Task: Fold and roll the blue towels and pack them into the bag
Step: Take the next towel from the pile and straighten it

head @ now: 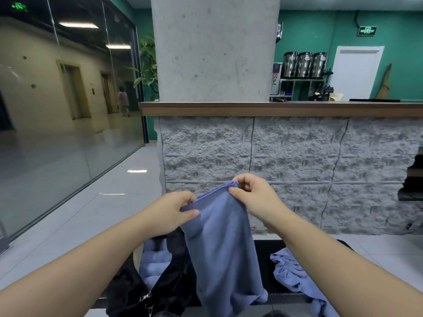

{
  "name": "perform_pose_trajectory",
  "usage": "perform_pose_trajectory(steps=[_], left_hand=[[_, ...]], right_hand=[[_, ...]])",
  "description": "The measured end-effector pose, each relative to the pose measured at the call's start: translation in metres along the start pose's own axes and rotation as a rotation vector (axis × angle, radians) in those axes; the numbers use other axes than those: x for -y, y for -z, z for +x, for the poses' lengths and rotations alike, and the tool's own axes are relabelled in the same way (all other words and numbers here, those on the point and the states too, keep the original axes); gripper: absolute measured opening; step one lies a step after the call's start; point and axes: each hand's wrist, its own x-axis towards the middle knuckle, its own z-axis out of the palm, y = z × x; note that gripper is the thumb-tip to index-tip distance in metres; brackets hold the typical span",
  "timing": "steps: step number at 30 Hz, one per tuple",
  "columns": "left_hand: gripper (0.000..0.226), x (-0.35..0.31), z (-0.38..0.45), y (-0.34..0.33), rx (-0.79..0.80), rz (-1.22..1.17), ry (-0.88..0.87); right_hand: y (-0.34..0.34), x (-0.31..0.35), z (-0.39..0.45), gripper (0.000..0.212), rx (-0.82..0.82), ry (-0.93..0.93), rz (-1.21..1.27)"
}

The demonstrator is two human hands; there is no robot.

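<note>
Both hands are gripping a blue towel (pixel 225 243) by its top edge, the left hand (pixel 170 211) pinching the lower corner and the right hand (pixel 254 195) pinching the raised one. It is hanging above the black counter (pixel 270 252), between the open bag (pixel 146 287) holding rolled towels (pixel 155 261) and a crumpled towel (pixel 290 271) lying toward the right edge.

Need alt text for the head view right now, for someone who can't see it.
Both hands, left and right, pinch the top edge of a blue towel hanging over a black bench. A black bag holds rolled towels at left; a crumpled towel lies right.
</note>
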Motion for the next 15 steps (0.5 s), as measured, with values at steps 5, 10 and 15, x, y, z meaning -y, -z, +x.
perform_pose_trajectory(steps=[5, 10, 15], left_hand=[[0.008, 0.020, 0.014, 0.003, -0.104, 0.658, -0.377], [0.016, 0.034, 0.035, -0.003, -0.289, 0.840, -0.549], [0.018, 0.042, 0.043, -0.027, -0.173, 0.643, -0.515]], right_hand=[[0.013, -0.017, 0.009, 0.019, -0.064, -0.013, -0.053], [0.009, -0.049, 0.019, 0.014, -0.201, -0.064, -0.064], [0.009, -0.075, 0.021, 0.009, -0.233, -0.110, -0.012]])
